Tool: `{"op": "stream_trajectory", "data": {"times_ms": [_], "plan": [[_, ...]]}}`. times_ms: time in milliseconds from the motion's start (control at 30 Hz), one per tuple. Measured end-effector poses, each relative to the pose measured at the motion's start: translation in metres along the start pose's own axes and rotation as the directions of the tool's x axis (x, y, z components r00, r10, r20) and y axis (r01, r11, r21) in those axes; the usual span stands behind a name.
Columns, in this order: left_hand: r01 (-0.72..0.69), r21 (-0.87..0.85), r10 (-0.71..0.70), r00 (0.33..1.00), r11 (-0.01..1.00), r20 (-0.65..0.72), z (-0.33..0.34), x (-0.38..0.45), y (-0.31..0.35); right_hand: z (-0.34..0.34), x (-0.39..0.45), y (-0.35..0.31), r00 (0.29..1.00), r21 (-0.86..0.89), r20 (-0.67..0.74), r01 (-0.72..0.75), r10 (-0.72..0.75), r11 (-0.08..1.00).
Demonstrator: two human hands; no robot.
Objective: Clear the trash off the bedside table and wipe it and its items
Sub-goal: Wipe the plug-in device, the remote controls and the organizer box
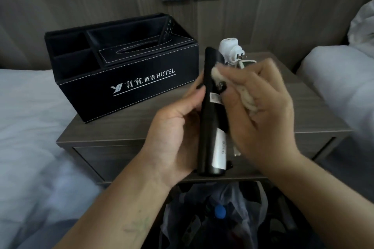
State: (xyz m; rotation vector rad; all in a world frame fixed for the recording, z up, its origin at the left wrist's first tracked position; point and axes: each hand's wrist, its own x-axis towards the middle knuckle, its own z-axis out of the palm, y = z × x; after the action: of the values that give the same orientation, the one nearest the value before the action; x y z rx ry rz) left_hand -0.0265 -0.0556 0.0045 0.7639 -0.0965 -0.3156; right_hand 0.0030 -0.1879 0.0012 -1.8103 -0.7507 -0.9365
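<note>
Head view: left hand [174,127] grips remote [210,119]; right hand [261,107] clutches cloth [248,100], hiding perhaps another remote; organizer box [121,79] behind.

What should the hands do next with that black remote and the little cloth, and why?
Probably slide the cloth down the black remote toward its lower end. The left hand holds the remote upright above the bedside table, and the right hand presses the cloth only against its upper half, so the lower part with the silver label looks not yet wiped.
</note>
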Motion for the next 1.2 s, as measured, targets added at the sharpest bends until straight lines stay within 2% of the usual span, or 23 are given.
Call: {"op": "stream_trajectory", "data": {"times_ms": [100, 167, 233, 300, 367, 467, 533, 633, 800, 833, 900, 1000, 1067, 1200], "plan": [[0.059, -0.065, -0.065, 0.992, 0.996, -0.106, -0.006, 0.000, 0.009, 0.012, -0.022, -0.014, 0.976, 0.203, 0.212, -0.001, -0.043, 0.979], [0.089, -0.056, -0.098, 0.978, 0.995, -0.184, -0.011, -0.002, 0.015, 0.016, -0.028, -0.020, 0.941, 0.242, 0.322, 0.028, -0.108, 0.970], [0.076, -0.031, -0.079, 0.985, 0.997, -0.151, -0.012, -0.003, 0.015, 0.014, -0.020, -0.018, 0.961, 0.216, 0.267, 0.020, -0.079, 0.976], [0.050, 0.014, -0.048, 0.993, 0.999, -0.103, -0.010, -0.002, 0.009, 0.007, -0.003, -0.012, 0.995, 0.154, 0.104, -0.010, -0.006, 0.988], [0.075, 0.070, -0.069, 0.994, 0.995, -0.088, -0.005, -0.001, 0.001, -0.002, 0.013, -0.005, 0.999, 0.049, -0.042, -0.020, 0.022, 0.999], [0.124, 0.144, -0.113, 0.990, 0.982, -0.085, 0.000, -0.001, -0.006, -0.007, 0.021, 0.005, 0.991, -0.019, -0.115, -0.063, 0.061, 0.998], [0.103, 0.154, -0.085, 0.989, 0.983, -0.118, 0.002, 0.000, -0.005, -0.001, 0.017, 0.005, 0.994, -0.005, -0.084, -0.072, 0.071, 0.997], [0.065, 0.075, -0.051, 0.984, 0.995, -0.173, -0.001, 0.002, 0.003, 0.013, -0.003, -0.003, 0.997, 0.084, 0.041, -0.069, 0.066, 0.994], [0.099, 0.023, -0.095, 0.985, 0.995, -0.141, -0.007, 0.000, 0.007, 0.011, -0.019, -0.012, 0.976, 0.203, 0.220, -0.044, -0.002, 0.978], [0.085, 0.019, -0.082, 0.988, 0.996, -0.130, -0.006, 0.000, 0.005, 0.007, -0.014, -0.011, 0.979, 0.185, 0.205, -0.036, -0.002, 0.982], [0.040, 0.052, -0.032, 0.989, 0.998, -0.141, -0.002, 0.003, -0.003, -0.003, 0.000, -0.005, 0.995, 0.092, 0.091, -0.042, 0.033, 0.995], [0.021, 0.135, -0.001, 0.989, 0.991, -0.150, 0.005, 0.007, -0.011, -0.010, 0.007, 0.000, 0.992, 0.013, -0.058, -0.112, 0.113, 0.994], [0.035, 0.134, -0.014, 0.988, 0.990, -0.153, 0.008, 0.009, -0.009, -0.005, -0.002, -0.004, 0.993, 0.037, -0.031, -0.115, 0.116, 0.993], [0.035, 0.063, -0.022, 0.981, 0.997, -0.193, 0.008, 0.015, 0.009, 0.005, -0.029, -0.019, 0.986, 0.192, 0.165, -0.066, 0.034, 0.979]]}}
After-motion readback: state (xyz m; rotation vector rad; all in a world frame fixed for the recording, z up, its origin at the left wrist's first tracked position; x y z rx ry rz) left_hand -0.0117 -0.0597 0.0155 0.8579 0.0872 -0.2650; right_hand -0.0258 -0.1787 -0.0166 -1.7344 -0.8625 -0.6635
